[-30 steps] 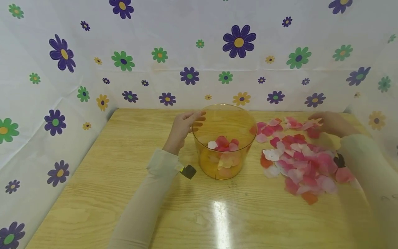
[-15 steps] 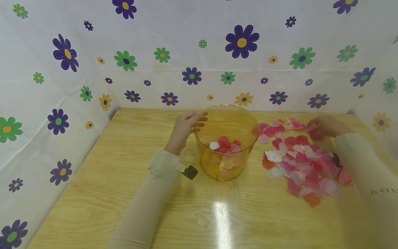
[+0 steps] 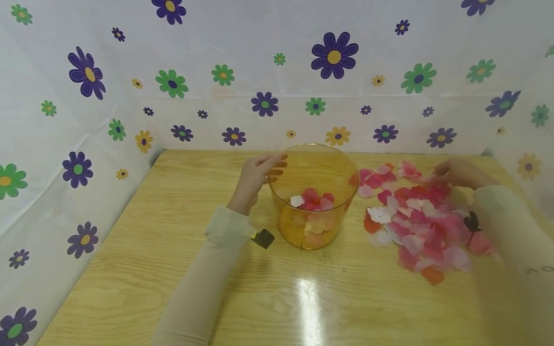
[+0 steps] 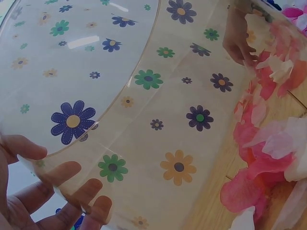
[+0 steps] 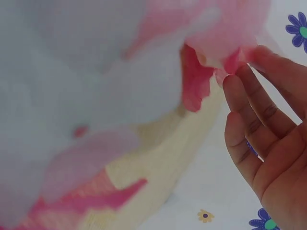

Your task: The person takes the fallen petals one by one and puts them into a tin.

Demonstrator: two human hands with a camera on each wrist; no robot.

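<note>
A see-through amber plastic bucket (image 3: 311,226) stands upright on the wooden table, with several petals (image 3: 313,199) in its bottom. My left hand (image 3: 257,178) holds its left rim; in the left wrist view the thumb lies at the rim and the fingers (image 4: 86,191) show through the clear wall. Right of the bucket lies a loose heap of pink, red and white artificial flower petals (image 3: 420,221). At its far right edge is my right hand (image 3: 465,173), bent down over the petals. In the right wrist view the right hand's fingertips (image 5: 232,81) pinch pink petals (image 5: 235,60).
A smaller cluster of petals (image 3: 374,178) lies behind the heap, close to the bucket. The wooden table (image 3: 143,254) ends at a white flower-print cloth (image 3: 229,38) hung at the back and sides. A dark square piece (image 3: 263,238) hangs at the left cuff.
My right hand has shifted slightly left, then back right and a little nearer to me, bringing pink petals against the heap's far edge. My left hand stays on the bucket's rim.
</note>
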